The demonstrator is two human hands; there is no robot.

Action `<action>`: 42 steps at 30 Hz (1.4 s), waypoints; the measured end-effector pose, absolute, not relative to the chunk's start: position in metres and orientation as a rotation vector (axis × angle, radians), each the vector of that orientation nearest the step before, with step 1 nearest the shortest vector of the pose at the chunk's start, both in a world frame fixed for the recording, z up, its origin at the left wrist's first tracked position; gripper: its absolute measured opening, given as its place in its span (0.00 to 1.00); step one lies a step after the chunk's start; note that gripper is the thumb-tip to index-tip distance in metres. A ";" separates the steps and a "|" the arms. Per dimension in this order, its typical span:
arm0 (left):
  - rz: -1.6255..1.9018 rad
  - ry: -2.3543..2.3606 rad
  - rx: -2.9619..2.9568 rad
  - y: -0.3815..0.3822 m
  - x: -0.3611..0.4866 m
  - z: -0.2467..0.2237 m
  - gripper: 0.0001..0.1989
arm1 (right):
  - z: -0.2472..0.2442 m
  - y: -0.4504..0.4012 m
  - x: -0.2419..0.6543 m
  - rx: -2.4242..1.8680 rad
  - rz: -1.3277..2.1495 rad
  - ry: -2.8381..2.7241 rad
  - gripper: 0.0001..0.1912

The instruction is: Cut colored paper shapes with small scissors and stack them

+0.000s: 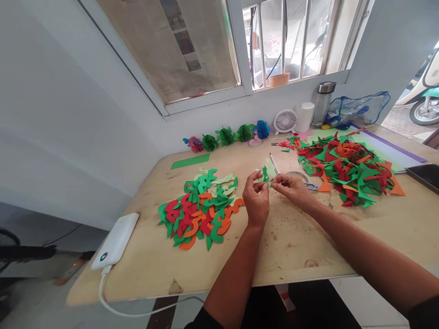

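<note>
My left hand (257,201) and my right hand (295,191) meet above the middle of the table, fingertips pinched close together. Between them is a small light green paper piece (269,184), mostly hidden by the fingers. Just beyond the fingers lie a green paper cutout (265,173) and a white pen (274,162). Blue-handled scissors (311,186) rest beside my right hand, partly covered by it. To the left of my left hand spreads a pile of curved paper cutouts (202,208) in green, red and orange.
A heap of paper scraps (350,167) covers the right side, near a dark phone (425,175). Several paper flowers (225,136), a small white fan (285,121) and a glass bottle (322,106) line the wall. A white power bank (115,240) with a cable sits at the left edge.
</note>
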State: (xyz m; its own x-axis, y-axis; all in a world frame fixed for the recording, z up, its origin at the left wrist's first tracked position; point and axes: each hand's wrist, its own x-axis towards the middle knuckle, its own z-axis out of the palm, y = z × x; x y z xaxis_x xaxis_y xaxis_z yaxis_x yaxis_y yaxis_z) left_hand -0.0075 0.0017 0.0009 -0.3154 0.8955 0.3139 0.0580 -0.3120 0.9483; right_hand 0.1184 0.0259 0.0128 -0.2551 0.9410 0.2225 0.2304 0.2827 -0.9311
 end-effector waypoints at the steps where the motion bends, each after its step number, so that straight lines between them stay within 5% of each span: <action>1: 1.696 1.285 1.292 0.001 -0.007 0.001 0.21 | 0.013 0.026 0.118 -1.085 1.010 -1.710 0.11; 42: 1.662 1.233 1.367 0.000 -0.008 0.000 0.20 | 0.011 0.028 0.119 -1.128 0.953 -1.637 0.12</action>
